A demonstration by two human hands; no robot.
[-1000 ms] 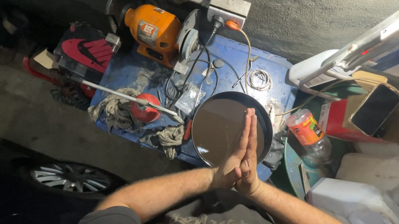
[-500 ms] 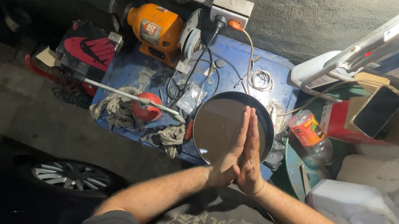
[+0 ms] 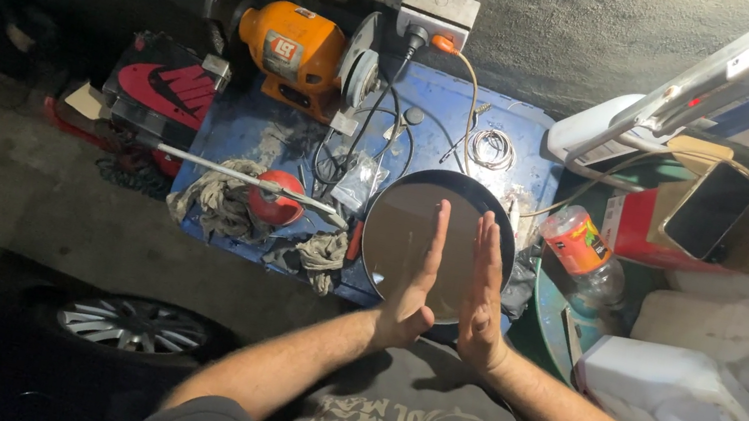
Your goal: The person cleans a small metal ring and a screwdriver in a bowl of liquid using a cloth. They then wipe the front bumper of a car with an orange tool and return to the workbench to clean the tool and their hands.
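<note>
A round, shallow black pan (image 3: 411, 237) with a dull grey-brown inner face was seen lying on the near right part of a scuffed blue counter (image 3: 245, 133), its rim thin and smooth. Far left of it, an orange bench grinder (image 3: 295, 50) with a dark wheel at one end and a pale disc at the other was set against the rough concrete wall, beneath a grey socket box (image 3: 439, 8) from which black cables ran down across the counter. Crumpled, greyish rags (image 3: 214, 199) and a red round-headed tool on a thin metal rod (image 3: 275, 196) were left just left of the pan; a small coil of wire (image 3: 492, 146) lay far of it. To the right, an orange plastic bottle (image 3: 577, 242) was lying tilted, with a white plastic jerrycan (image 3: 690, 416) nearer. The left hand (image 3: 413, 283) and the right hand (image 3: 485, 295) were held flat and upright over the pan, palms turned toward each other with a narrow gap between them, fingers straight and together. Nothing was grasped; each grip was released, and the pan could not be judged as touched.
</note>
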